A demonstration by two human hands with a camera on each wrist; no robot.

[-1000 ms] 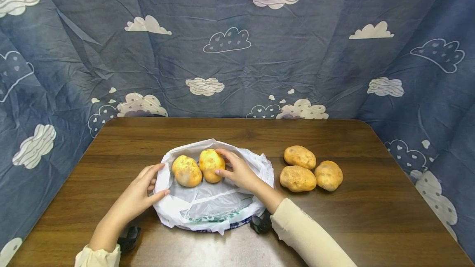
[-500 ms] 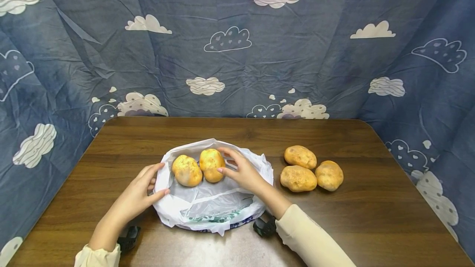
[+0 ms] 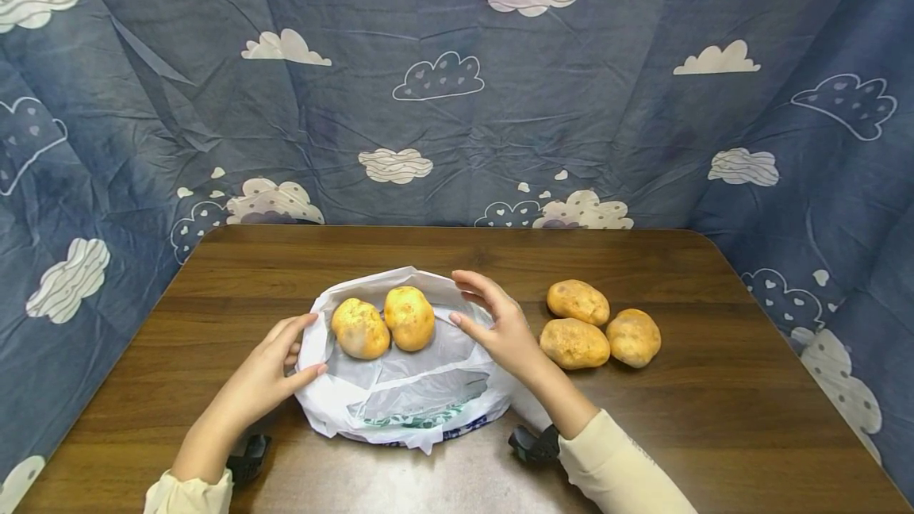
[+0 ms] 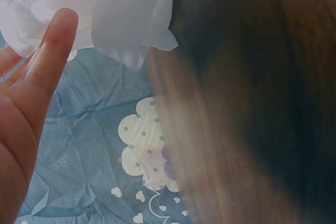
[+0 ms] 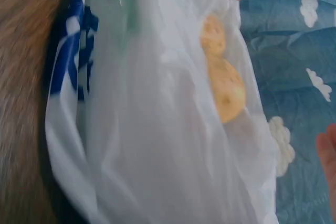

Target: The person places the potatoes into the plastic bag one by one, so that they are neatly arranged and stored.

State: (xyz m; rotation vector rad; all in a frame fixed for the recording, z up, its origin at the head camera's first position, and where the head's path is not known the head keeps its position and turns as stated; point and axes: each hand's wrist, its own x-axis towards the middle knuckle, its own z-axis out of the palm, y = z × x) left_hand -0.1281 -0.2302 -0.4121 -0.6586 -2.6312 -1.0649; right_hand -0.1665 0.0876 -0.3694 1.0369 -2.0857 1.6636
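Note:
A white plastic bag with green and blue print lies on the table, its mouth spread wide. Inside it, side by side, are two potatoes, a left one and a right one. My left hand holds the bag's left rim, thumb and index finger on the edge; in the left wrist view the thumb lies against the white plastic. My right hand hovers over the bag's right rim, fingers loosely bent and holding nothing, apart from both potatoes.
Three more potatoes lie close together right of the bag: a back one, a front one and a right one. Behind the brown wooden table hangs a blue cloud-print cloth.
My right hand has let go of the right potato in the bag and drawn back to the right, over the bag's rim. The left hand has stayed in place.

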